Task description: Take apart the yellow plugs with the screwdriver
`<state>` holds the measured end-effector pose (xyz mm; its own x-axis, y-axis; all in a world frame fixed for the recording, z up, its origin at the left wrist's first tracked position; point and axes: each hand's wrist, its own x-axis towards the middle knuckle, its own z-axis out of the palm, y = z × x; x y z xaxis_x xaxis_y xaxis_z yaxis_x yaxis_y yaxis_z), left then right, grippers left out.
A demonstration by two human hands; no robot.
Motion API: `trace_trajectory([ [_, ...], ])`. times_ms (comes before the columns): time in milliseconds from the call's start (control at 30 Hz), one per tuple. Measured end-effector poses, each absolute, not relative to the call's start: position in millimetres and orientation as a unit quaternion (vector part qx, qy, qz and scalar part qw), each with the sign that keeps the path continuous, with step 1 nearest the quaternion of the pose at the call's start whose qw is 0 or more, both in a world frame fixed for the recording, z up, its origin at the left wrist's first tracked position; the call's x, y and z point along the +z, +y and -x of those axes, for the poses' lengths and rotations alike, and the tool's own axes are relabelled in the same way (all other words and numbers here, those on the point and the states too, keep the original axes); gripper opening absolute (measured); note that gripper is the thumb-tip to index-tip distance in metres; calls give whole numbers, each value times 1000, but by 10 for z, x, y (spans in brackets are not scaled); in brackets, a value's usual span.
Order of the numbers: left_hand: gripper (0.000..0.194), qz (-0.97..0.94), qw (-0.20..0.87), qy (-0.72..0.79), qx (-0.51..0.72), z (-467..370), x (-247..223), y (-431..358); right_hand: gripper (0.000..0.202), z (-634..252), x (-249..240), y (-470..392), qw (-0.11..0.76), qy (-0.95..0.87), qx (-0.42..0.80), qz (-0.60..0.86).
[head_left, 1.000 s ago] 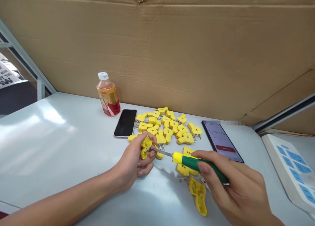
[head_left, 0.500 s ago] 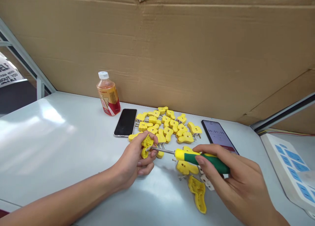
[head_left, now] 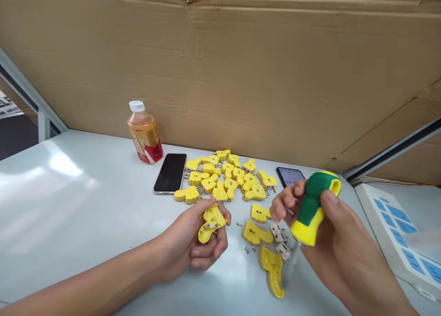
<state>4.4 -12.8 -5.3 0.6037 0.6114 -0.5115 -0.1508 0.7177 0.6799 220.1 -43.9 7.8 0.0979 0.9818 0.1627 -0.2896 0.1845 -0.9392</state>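
Note:
My left hand (head_left: 193, 242) holds an opened yellow plug shell (head_left: 212, 222), its hollow inside facing up with small metal parts in it. My right hand (head_left: 344, 247) grips a green and yellow screwdriver (head_left: 312, 205) by the handle; its shaft points down and is blurred. Between the hands lie two yellow shell pieces (head_left: 257, 233), a hollow yellow half (head_left: 273, 270), white inserts (head_left: 283, 251) and several small screws (head_left: 250, 249). Behind my left hand is a cluster of yellow plugs (head_left: 237, 173), some with metal pins showing.
A bottle (head_left: 145, 134) stands at the back left beside a dark-screened phone (head_left: 170, 173). Another phone (head_left: 289, 174) lies partly behind my right hand. A white and blue power strip (head_left: 399, 233) is at the right. Cardboard (head_left: 241, 77) rises behind the table.
The screwdriver tip has left the yellow shell, and my right hand has moved right and turned the screwdriver to point downward. The shell in my left hand now faces up more. The view has shifted slightly.

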Motion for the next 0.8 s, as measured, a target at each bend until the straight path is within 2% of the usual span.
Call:
trace_trajectory([
  [100, 42, -331, 840, 381, 200, -81, -68, -176, 21, -2130, 64, -530, 553, -496, 527, 413],
  [167, 41, -352, 834, 380, 192, -107, -82, -220, 10, -2079, 20, -596, 484, -605, 449, 445],
  [233, 39, -356, 834, 379, 183, -131, -102, -266, 7, -2026, -50, -643, 432, -718, 342, 425],
  [400, 46, -350, 844, 371, 165, -170, -161, -337, 8, -1927, -237, -665, 420, -813, 203, 348],
  [533, 53, -384, 826, 371, 179, -194, -166, -337, 19, -1920, -252, -650, 425, -842, 101, 315],
  [667, 55, -409, 806, 389, 179, -195, -148, -343, 18, -1927, -204, -666, 377, -861, 85, 330],
  [800, 51, -461, 768, 407, 177, -144, -131, -365, 26, -1898, -275, -684, 402, -853, 44, 331],
])
